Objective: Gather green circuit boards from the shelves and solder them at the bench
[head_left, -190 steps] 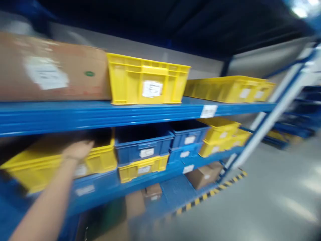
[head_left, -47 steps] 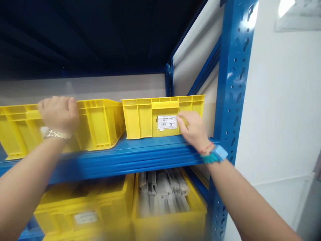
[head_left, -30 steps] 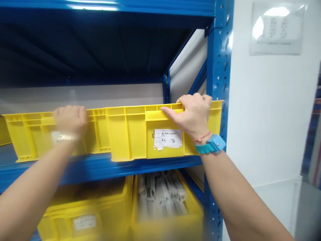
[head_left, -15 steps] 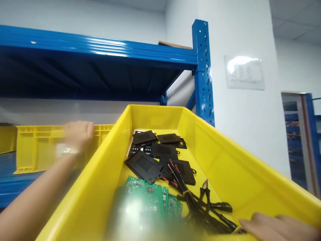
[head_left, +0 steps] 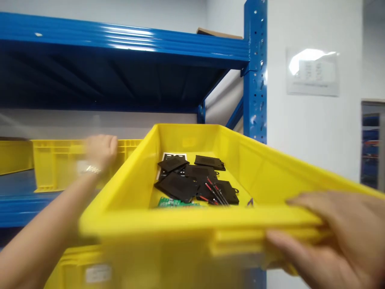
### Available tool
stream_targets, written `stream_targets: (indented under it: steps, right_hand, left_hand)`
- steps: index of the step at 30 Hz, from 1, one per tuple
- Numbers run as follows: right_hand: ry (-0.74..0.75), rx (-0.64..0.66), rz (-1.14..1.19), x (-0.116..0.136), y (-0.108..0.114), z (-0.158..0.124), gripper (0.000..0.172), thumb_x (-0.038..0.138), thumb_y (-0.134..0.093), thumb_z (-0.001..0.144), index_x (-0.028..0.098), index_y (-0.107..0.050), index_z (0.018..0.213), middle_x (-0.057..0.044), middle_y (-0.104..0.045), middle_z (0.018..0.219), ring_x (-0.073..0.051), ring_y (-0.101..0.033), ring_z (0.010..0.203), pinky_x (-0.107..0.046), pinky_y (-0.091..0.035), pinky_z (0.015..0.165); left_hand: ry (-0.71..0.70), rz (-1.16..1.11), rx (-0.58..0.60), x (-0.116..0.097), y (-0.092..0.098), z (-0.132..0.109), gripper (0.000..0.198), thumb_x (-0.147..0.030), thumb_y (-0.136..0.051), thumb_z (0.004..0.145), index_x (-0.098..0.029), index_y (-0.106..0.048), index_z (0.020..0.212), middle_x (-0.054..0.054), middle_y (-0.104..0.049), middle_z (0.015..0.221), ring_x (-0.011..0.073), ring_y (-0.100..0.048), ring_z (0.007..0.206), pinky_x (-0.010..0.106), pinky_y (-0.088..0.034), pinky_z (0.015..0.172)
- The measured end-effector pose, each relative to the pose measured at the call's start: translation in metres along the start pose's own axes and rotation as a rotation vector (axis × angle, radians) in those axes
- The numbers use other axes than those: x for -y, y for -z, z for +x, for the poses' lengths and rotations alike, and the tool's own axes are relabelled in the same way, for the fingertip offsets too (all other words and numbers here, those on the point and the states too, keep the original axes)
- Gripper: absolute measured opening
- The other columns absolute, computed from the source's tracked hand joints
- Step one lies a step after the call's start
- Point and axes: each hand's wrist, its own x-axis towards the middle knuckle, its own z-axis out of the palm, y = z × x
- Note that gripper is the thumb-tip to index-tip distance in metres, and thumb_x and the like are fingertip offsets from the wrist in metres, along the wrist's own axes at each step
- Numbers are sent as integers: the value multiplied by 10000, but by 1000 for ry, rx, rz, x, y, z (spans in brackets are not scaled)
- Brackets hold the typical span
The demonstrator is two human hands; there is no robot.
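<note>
Far left, a yellow plastic crate (head_left: 15,156) sits on the blue steel shelf (head_left: 18,210), cut off by the frame edge. Just right of it stands a second yellow crate (head_left: 51,160). My left hand (head_left: 100,150) is up at that crate's rim, fingers curled, with a metal bracelet (head_left: 90,169) on the wrist. The hand is blurred, so I cannot tell whether it grips or only touches. Below, a labelled yellow bin (head_left: 98,273) shows in part behind the near crate.

Centre: a bright yellow open-topped crate (head_left: 228,212) is held close in front of me, level with the shelf beyond. Inside lie overlapping black ribbed plates (head_left: 177,186), a printed sheet (head_left: 173,157) beneath them and a black wire harness (head_left: 216,194) with red leads. Only a strip of a green circuit board (head_left: 177,202) shows above the near wall, which hides the rest. The plates overlap too much to count.

Right: my right hand (head_left: 337,237) holds the crate's right end, fingers spread around the lip, the wrist cut off by the frame. Beyond stand a blue steel upright (head_left: 255,72) and a wall notice (head_left: 313,72), its text unreadable.
</note>
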Motion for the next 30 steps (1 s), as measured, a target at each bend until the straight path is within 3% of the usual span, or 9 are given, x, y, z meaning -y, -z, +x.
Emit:
stream_targets:
  steps: [4,7,11,16,18,21,24,27,30]
  right_hand:
    - [66,26,-110,-1,-46,64,572,730,-295,724,230,-548,613,-70,-587,580,-248,-525,636,-407,-324,700]
    - [61,74,-175,-6,-91,81,717,759,-135,725,207,-573,590,-68,-602,572,-226,-522,632,-385,-278,703]
    - [45,171,-265,-19,-143,75,748,713,-76,743,194,-605,640,-87,-629,625,-236,-530,681,-371,-242,630]
    - [91,270,-384,-12,-188,73,548,570,-261,773,174,-640,746,-122,-640,723,-273,-523,731,-354,-278,557]
    - [205,216,-340,16,-200,76,489,508,-336,783,128,-643,810,-160,-642,824,-290,-528,803,-374,-346,631]
    - [427,168,-77,89,-218,81,482,476,-436,783,66,-609,969,-196,-601,1037,-297,-504,991,-365,-358,872]
    - [505,309,145,173,-241,88,554,471,-431,809,56,-480,1173,-181,-511,1203,-287,-438,1116,-375,-346,929]
    - [307,463,166,227,-262,95,546,577,-431,773,108,-560,1021,-150,-614,936,-283,-527,891,-380,-421,736]
    - [104,476,125,245,-267,99,488,639,-414,746,175,-559,700,-84,-562,663,-235,-495,696,-327,-371,575]
  left_hand:
    - [-41,7,41,-1,8,-3,397,-352,-226,889,-191,-589,884,59,-628,875,207,-501,814,334,-304,762]
    - [-111,-85,74,12,11,-5,379,-359,-228,896,-228,-572,988,33,-629,980,192,-517,912,337,-295,856]
    - [-23,-152,137,66,11,-6,391,-390,-232,889,-250,-577,1008,46,-622,1045,237,-505,1005,457,-244,944]
    - [150,-94,201,145,6,-6,445,-475,-222,869,-236,-591,938,76,-608,1044,283,-477,1049,599,-156,963]
    - [117,-88,219,162,3,-2,477,-527,-231,851,-221,-596,880,79,-621,987,278,-500,991,575,-202,950]
    - [49,-119,228,173,-1,6,530,-584,-229,828,-201,-587,752,79,-635,853,253,-527,857,467,-338,848]
    - [1,-177,226,178,-5,9,542,-596,-223,823,-197,-554,668,72,-626,763,231,-520,763,380,-374,718]
    - [-12,-222,201,181,-7,9,526,-584,-224,830,-198,-543,667,72,-618,757,235,-511,768,370,-359,685]
    - [-6,-256,197,183,-3,7,511,-576,-239,833,-195,-537,666,73,-616,775,259,-507,820,396,-348,701]
